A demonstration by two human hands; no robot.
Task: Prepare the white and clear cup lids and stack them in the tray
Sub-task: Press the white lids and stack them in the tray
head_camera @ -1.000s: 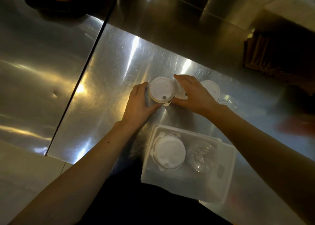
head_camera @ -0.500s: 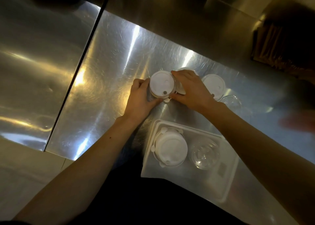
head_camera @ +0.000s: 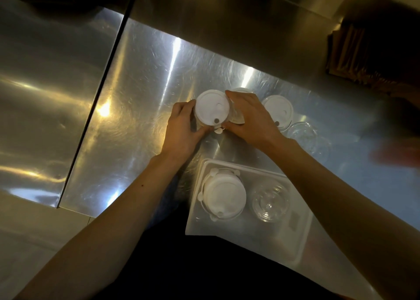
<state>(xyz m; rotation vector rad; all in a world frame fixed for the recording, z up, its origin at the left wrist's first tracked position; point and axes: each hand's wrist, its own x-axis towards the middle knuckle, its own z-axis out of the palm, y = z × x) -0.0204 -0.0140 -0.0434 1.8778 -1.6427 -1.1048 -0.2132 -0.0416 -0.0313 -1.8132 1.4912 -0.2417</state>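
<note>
**Both hands on a white lid stack at mid-frame**

The left hand (head_camera: 181, 127) curls around the left side of a stack of white lids (head_camera: 212, 108), fingers closed against it. The right hand (head_camera: 250, 120) grips from the right, thumb and fingertips pinching at the stack's lower edge, where a small tab sticks out. A second white stack (head_camera: 277, 110) stands just right of that hand, partly hidden behind it, with clear lids (head_camera: 303, 134) beside it further right. All rest on the steel counter (head_camera: 147, 84). In the lower centre, a translucent tray (head_camera: 295, 238) holds white lids (head_camera: 223, 195) on its left and clear lids (head_camera: 270, 203) on its right.
</note>
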